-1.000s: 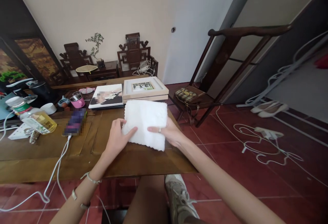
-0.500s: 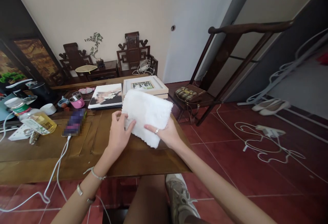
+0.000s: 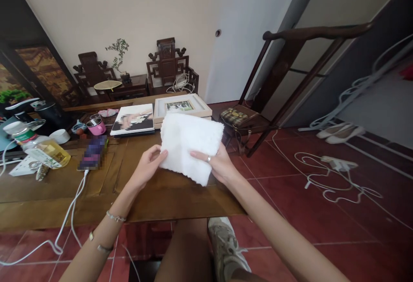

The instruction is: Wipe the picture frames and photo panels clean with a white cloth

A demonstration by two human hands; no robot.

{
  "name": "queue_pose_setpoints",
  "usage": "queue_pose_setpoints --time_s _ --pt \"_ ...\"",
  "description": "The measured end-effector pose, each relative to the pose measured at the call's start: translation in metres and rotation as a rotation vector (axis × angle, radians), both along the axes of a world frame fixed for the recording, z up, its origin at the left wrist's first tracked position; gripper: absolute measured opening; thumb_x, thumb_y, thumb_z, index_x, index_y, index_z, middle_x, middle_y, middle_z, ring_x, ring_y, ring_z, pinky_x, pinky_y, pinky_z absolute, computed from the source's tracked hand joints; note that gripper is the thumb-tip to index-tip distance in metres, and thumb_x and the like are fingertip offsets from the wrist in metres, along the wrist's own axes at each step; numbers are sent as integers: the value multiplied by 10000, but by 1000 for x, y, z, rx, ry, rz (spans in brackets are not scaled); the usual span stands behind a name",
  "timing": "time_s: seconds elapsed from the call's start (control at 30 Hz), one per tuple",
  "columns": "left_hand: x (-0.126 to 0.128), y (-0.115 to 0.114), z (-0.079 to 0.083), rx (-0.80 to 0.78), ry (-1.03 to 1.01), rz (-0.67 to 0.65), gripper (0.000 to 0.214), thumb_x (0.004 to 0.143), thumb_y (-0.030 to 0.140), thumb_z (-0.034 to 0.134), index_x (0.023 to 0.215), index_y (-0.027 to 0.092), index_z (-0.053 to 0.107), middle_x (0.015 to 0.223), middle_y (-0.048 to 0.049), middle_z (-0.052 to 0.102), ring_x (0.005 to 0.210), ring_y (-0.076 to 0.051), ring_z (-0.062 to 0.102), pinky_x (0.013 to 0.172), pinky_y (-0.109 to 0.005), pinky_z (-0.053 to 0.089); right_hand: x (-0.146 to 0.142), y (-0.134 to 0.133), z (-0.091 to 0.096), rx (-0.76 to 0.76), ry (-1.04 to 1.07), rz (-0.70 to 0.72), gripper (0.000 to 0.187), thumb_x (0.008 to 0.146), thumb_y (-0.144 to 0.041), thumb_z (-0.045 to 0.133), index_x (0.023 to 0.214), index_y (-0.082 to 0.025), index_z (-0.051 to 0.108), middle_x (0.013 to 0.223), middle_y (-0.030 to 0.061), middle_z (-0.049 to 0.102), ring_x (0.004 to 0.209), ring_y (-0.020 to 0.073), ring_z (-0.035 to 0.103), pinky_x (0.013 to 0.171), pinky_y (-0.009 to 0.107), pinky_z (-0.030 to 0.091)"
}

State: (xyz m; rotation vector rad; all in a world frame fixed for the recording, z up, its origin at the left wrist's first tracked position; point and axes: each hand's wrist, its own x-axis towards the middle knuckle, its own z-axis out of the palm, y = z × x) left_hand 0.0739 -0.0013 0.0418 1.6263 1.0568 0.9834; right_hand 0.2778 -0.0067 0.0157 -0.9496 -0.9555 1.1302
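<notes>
A folded white fluffy towel [image 3: 190,142] is held up a little above the right end of the wooden table [image 3: 64,187]. My left hand [image 3: 146,166] grips its left edge, thumb on top. My right hand [image 3: 217,163], with a ring on one finger, holds its right side from below, thumb over the cloth. The towel's far edge hides part of the framed picture [image 3: 181,106] behind it.
A photo album [image 3: 134,120] lies beside the framed picture. A phone [image 3: 93,153] on a white cable, a pink cup [image 3: 97,126], an oil bottle [image 3: 53,153] and jars crowd the table's left. A dark chair [image 3: 254,114] with a small bag [image 3: 235,117] stands right; cables lie on the red tile floor.
The towel has been lifted off the table and tilted up towards the right. Both hands kept hold of it, and the left hand slid to the left edge.
</notes>
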Motion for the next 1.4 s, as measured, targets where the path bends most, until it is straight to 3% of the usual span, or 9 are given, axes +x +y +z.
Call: queue_pose_setpoints --time_s 0.13,0.27,0.4,0.53,0.8,1.1,1.2,1.27,1.4 --pt "5 2 -5 169 84 140 279 804 414 615 947 174 607 1032 -64 597 906 -175 565 711 -250 479 0 -2 0 42 -71 -26 712 485 -310 864 1114 -195 550 1168 116 639 1055 293 602 886 453 520" --pt "6 2 -1 172 116 196 274 768 410 652 865 154 636 909 -52 633 794 -167 581 669 -256 466 1 -4 0 58 -142 -73 691 498 -329 857 1101 -183 554 1153 121 639 1038 294 604 871 450 522" --pt "4 -5 11 66 -58 166 272 759 421 659 809 158 613 821 -20 642 703 -139 575 604 -226 438 5 -3 3 90 -187 -133 673 512 -321 851 1101 -193 553 1131 108 639 1024 286 603 874 448 518" --pt "3 -4 10 -114 -193 14 309 779 450 638 842 157 563 746 -4 611 630 -113 550 553 -202 418 6 -4 8 35 -48 -79 711 473 -281 865 1103 -203 545 1119 109 641 1012 295 609 832 442 539" --pt "6 4 -5 74 -205 -70 259 813 317 633 845 217 397 848 22 523 532 -49 439 468 -168 355 20 -7 15 -97 33 157 605 452 -197 859 989 -194 579 1069 86 663 950 274 628 775 423 557" --pt "-4 -4 8 145 84 -167 288 860 272 565 1144 230 584 842 -3 575 404 -21 267 370 -194 187 22 -13 28 -166 81 249 611 447 -158 852 1005 -200 605 1119 82 659 1006 287 619 782 416 570" --pt "-3 -4 8 140 85 -146 405 836 299 598 1238 254 574 1077 -57 606 533 -67 479 457 -199 371 21 -12 31 -190 89 261 595 436 -137 847 980 -193 614 1097 86 671 994 294 624 772 424 572" --pt "1 -5 7 155 58 -111 417 816 313 630 1226 245 588 1223 -79 563 794 -151 599 633 -247 489 19 -11 31 -175 94 285 587 436 -132 846 972 -191 614 1122 93 664 1012 300 618 795 441 564" --pt "14 -15 6 149 -138 -21 498 726 299 744 1190 196 594 1262 -93 567 1171 -251 521 945 -339 467 11 -11 33 -139 138 275 636 459 -184 859 1035 -198 590 1153 102 650 1053 310 603 861 473 537"
